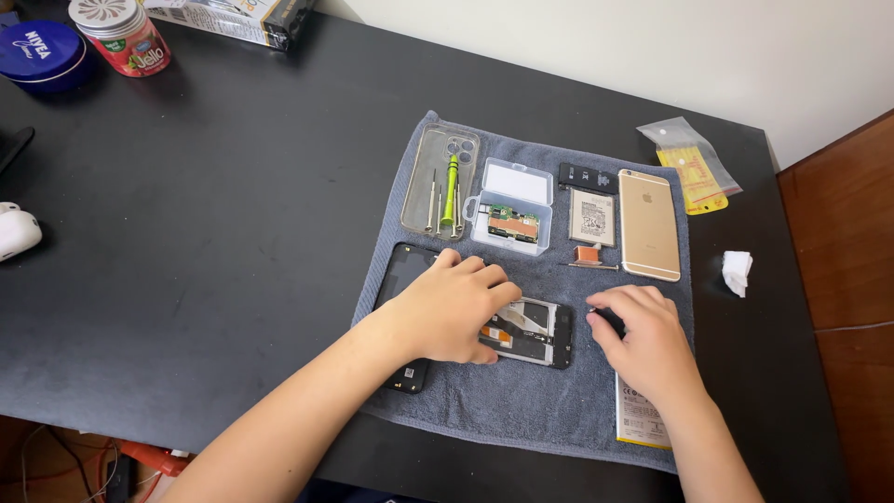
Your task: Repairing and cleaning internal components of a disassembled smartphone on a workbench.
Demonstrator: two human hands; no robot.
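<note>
1. On the grey towel [521, 410] spread over the black table [205, 242] I see both hands working at an opened black phone [535, 331]; phone lies flat near the towel's middle, its insides showing.
2. Left hand [447, 312] lies palm down across the phone's left part, fingers curled and pressed close together, tips touching the phone's frame; I cannot tell if it pinches anything.
3. Right hand [647, 340] sits just right of the phone, fingers bunched around a small dark piece [610, 319] at its fingertips; what the piece is I cannot tell.
4. Under the right wrist a flat white battery [641, 424] lies at the towel's lower right edge.
5. Behind the hands: clear phone case [440, 177] holding a green screwdriver [451, 191]; just beside it a small clear box [514, 205] with a green circuit board inside; further right a gold phone [649, 224] lying back side up.
6. Off the towel, right: plastic bag [689, 163] and white crumpled tissue [737, 271]; far left corner: blue tin [39, 54] and red jar [126, 37].
</note>
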